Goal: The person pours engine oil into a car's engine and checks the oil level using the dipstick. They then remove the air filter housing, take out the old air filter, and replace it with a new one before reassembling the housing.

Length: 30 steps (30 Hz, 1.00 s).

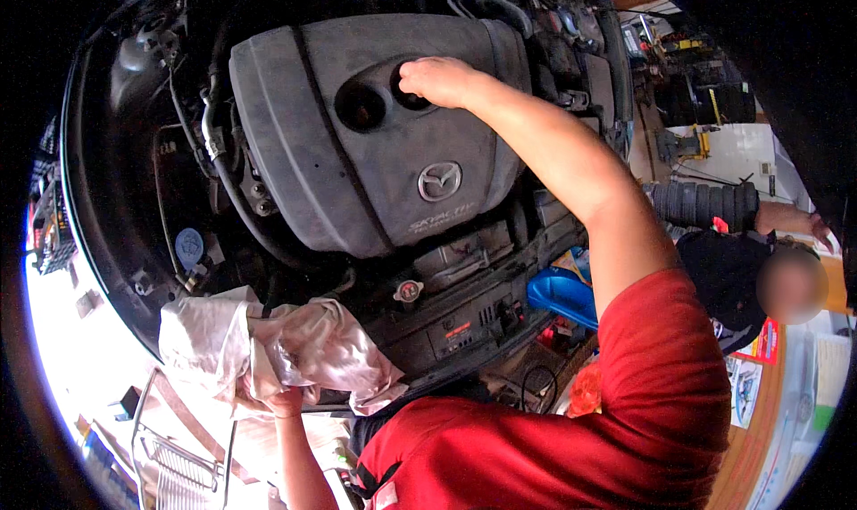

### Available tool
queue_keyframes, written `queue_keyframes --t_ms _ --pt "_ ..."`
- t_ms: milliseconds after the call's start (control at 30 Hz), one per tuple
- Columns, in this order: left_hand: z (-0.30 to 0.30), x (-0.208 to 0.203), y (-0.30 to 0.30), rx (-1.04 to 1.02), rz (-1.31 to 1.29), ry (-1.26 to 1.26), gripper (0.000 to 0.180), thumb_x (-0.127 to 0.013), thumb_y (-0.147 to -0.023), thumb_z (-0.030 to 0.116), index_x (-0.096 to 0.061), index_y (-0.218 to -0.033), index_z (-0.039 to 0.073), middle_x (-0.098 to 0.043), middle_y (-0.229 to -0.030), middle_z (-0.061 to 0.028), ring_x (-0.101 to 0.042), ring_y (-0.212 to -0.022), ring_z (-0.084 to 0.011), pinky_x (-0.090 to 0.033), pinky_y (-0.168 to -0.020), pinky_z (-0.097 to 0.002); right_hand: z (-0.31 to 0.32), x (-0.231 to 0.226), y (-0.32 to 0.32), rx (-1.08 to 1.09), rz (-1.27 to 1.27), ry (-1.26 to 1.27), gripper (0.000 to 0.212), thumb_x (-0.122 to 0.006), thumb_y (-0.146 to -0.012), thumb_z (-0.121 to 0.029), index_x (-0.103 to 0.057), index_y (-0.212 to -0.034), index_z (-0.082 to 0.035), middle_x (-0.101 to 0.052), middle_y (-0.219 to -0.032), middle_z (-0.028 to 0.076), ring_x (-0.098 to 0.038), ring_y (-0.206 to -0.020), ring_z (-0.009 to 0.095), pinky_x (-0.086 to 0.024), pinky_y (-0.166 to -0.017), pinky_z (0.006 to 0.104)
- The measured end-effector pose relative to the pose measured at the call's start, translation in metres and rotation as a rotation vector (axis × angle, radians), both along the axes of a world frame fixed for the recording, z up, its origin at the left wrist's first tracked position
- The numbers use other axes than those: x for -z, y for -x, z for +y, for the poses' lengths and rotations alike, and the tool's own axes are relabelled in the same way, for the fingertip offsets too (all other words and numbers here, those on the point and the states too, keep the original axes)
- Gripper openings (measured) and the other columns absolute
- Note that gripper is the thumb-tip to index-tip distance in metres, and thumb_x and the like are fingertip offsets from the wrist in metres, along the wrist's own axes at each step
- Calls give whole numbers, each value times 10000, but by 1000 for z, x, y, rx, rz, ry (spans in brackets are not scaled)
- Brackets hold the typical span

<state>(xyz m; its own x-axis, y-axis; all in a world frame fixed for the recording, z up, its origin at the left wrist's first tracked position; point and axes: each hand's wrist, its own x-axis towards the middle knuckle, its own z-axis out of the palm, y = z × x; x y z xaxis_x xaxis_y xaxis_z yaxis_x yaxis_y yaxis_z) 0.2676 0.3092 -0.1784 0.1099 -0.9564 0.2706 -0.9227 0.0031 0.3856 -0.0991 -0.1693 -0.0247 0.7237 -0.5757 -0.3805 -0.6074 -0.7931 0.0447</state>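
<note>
A dark grey plastic engine cover (295, 153) lies in the open engine bay, with two round openings side by side. My right hand (439, 82) is at the right-hand opening, its fingers curled closed at the rim. What they grip, if anything, is hidden by the hand. The left-hand opening (361, 107) is uncovered and dark inside. At the lower left, my left hand (284, 401) is closed on a crumpled pale cloth (210, 336), which covers most of its fingers and hangs over the bay's front edge.
A blue cap (189, 247) and a radiator cap (408, 291) sit in the bay. Near the front edge lies a blue plastic container (564, 296). A person in dark clothes (728, 273) is at the right. A metal-framed chair (178, 456) stands at the lower left.
</note>
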Motion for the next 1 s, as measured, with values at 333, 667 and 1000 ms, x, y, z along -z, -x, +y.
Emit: queue_keyframes --t_ms 333,667,1000 --pt "8 9 -2 13 -12 -45 671 -733 -705 392 -540 -1222 10 -564 -1168 -179 -527 -1067 -386 -404 -929 -492 -20 21 21 -127 -85 27 178 -464 -874 -218 -594 -853 -98 -606 -941 100 -611 -914 312 -502 -749 449" --pt "8 12 -6 19 -48 -64 702 -724 -720 405 -507 -1273 32 -544 -1237 -145 -520 -1133 -339 -410 -969 -447 -12 17 13 -102 -63 34 153 -591 -840 -194 -603 -824 -42 -627 -886 136 -636 -858 330 -516 -736 441" --pt "7 11 -3 26 -199 -138 725 -726 -726 407 -486 -1306 46 -532 -1289 -113 -525 -1173 -300 -423 -993 -407 -9 13 -10 378 69 -62 245 -661 -831 -211 -630 -927 12 -625 -940 238 -612 -935 406 -503 -796 460"
